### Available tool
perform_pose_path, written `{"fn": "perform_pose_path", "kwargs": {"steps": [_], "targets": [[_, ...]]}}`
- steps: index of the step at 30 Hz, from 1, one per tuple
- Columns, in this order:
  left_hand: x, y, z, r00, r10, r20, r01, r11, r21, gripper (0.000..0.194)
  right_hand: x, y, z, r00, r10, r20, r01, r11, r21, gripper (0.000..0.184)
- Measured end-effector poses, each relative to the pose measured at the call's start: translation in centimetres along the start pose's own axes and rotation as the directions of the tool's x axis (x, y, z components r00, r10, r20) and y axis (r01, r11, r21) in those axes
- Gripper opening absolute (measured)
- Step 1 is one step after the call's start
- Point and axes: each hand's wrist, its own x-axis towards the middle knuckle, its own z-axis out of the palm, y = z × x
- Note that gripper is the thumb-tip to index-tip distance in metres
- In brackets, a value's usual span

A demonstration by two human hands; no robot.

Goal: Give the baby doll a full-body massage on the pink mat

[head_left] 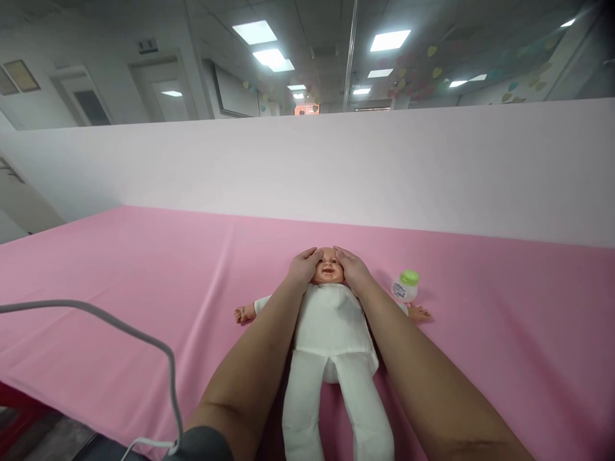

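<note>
A baby doll [331,317] in a white top and trousers lies on its back, head away from me and arms out to the sides. My left hand [303,264] cups the left side of its head, fingers together, with the thumb near its brow. On the other side, my right hand [352,266] is curved against the head in the same way. Between my hands the doll's face shows; the sides of its head are covered. Close to the doll's hand at the right stands a small clear jar [405,289] with a green lid and a printed label.
A pink sheet [168,269] with creases covers the table. Along its far side runs a low white wall [307,166], with glass above it. A grey cable [120,323] loops across the lower left near my left arm. Something red [19,413] shows beyond the table's edge.
</note>
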Motion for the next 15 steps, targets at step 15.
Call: {"fn": "perform_pose_path", "kwargs": {"steps": [15], "targets": [[0.4, -1.0, -2.7, 0.962, -0.057, 0.268, 0.121, 0.966, -0.23, 0.073, -2.0, -2.4, -1.1, 0.988, 0.096, 0.121, -0.107, 0.99, 0.089, 0.052]]}}
